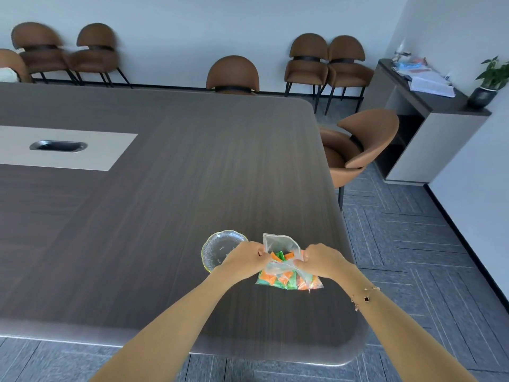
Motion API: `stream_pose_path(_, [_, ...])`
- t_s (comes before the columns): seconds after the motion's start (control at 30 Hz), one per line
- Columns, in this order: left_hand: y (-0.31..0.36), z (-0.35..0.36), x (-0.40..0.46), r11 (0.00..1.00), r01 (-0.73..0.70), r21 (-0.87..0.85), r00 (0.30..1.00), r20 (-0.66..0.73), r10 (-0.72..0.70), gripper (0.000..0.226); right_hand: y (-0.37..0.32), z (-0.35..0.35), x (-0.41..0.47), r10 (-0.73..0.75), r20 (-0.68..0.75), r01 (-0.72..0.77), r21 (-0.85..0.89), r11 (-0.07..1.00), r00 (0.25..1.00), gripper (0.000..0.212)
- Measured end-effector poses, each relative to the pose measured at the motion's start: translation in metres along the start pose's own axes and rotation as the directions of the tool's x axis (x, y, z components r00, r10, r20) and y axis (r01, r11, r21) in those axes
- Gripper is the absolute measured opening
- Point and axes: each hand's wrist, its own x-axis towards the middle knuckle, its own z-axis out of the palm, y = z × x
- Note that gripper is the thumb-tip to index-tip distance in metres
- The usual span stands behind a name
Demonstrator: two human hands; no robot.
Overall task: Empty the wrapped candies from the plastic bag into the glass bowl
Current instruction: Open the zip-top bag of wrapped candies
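Both sets of fingers are pinched shut on the mouth of the plastic bag (281, 260), left hand (246, 257) and right hand (321, 259) at opposite edges. The film looks thin, limp and slick, so I'd grip the lip. It rests on the table (165, 188) beside the empty, breakable-looking glass bowl (217, 249), the candies (286, 279) slumped low.

Bright, soft daylight all over, faint shadows on the table (165, 188), chairs (63, 53) at the back blurry, straight lines bent near the edges
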Motion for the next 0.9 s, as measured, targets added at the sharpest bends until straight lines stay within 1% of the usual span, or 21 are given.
stream_pose_path(0.1, [-0.006,-0.001,-0.002,0.996,-0.004,0.090,0.999,0.032,0.001,0.040,0.007,-0.004,0.003,0.020,-0.072,-0.018,0.037,0.999,0.997,0.035])
stream_pose_path(0.13, [-0.009,-0.001,-0.003,0.992,-0.007,0.127,0.999,0.047,0.001,0.041,0.011,-0.009,0.004,0.046,-0.117,-0.045,0.015,0.999,0.992,0.033])
stream_pose_path(0.2, [-0.014,-0.002,-0.005,0.987,0.002,0.161,0.998,0.066,-0.012,0.043,0.021,-0.020,0.004,0.089,-0.236,-0.114,-0.091,0.989,0.968,0.029])
stream_pose_path(0.27, [-0.018,-0.002,-0.006,0.988,0.012,0.156,0.998,0.060,-0.021,0.041,0.028,-0.028,0.003,0.082,-0.322,-0.135,-0.147,0.980,0.943,0.031])
stream_pose_path(0.3, [-0.019,-0.003,-0.007,0.989,0.013,0.149,0.999,0.049,-0.021,0.041,0.030,-0.028,0.004,0.068,-0.316,-0.119,-0.145,0.982,0.946,0.037])
stream_pose_path(0.37, [-0.019,-0.003,-0.007,0.992,0.015,0.122,1.000,0.021,-0.018,0.040,0.029,-0.025,0.002,0.061,-0.235,-0.091,-0.121,0.988,0.970,0.052])
stream_pose_path(0.4, [-0.018,-0.003,-0.008,0.994,0.014,0.108,1.000,0.007,-0.014,0.041,0.027,-0.020,0.002,0.067,-0.177,-0.089,-0.121,0.989,0.982,0.055])
stream_pose_path(0.47, [-0.017,-0.002,-0.008,0.995,0.008,0.097,1.000,-0.016,-0.007,0.042,0.025,-0.008,0.003,0.060,-0.051,-0.065,-0.100,0.993,0.997,0.050])
stream_pose_path(0.53, [-0.018,-0.003,-0.008,0.995,0.005,0.104,1.000,-0.022,-0.002,0.044,0.026,-0.003,0.006,0.048,-0.007,-0.048,-0.013,0.999,0.999,0.039])
stream_pose_path(0.57, [-0.020,-0.003,-0.008,0.994,0.007,0.112,1.000,-0.022,-0.004,0.045,0.029,-0.003,0.007,0.054,-0.028,-0.053,0.041,0.998,0.998,0.035])
stream_pose_path(0.63, [-0.024,-0.004,-0.007,0.992,0.016,0.122,1.000,-0.012,-0.015,0.048,0.034,-0.005,0.008,0.083,-0.139,-0.070,0.097,0.993,0.987,0.033])
stream_pose_path(0.7, [-0.026,-0.004,-0.008,0.995,0.015,0.102,1.000,-0.004,-0.015,0.049,0.038,-0.009,0.007,0.101,-0.263,-0.069,0.130,0.989,0.960,0.034])
stream_pose_path(0.77, [-0.025,-0.004,-0.008,0.998,0.007,0.065,1.000,-0.012,-0.007,0.048,0.038,-0.009,0.007,0.093,-0.306,-0.025,0.218,0.976,0.947,0.038])
stream_pose_path(0.8, [-0.024,-0.004,-0.008,0.999,0.007,0.045,1.000,-0.016,-0.007,0.048,0.039,-0.008,0.007,0.089,-0.286,0.013,0.337,0.941,0.954,0.040])
stream_pose_path(0.83, [-0.023,-0.004,-0.008,1.000,0.011,0.017,1.000,-0.021,-0.011,0.048,0.039,-0.004,0.007,0.081,-0.223,0.043,0.500,0.865,0.971,0.045])
stream_pose_path(0.87, [-0.024,-0.003,-0.007,1.000,0.017,-0.012,0.999,-0.028,-0.017,0.048,0.038,-0.001,0.005,0.049,-0.144,0.059,0.660,0.749,0.988,0.056])
stream_pose_path(0.9, [-0.025,-0.003,-0.006,0.999,0.023,-0.035,0.999,-0.035,-0.025,0.047,0.039,0.006,0.007,0.008,-0.074,0.053,0.777,0.627,0.997,0.075])
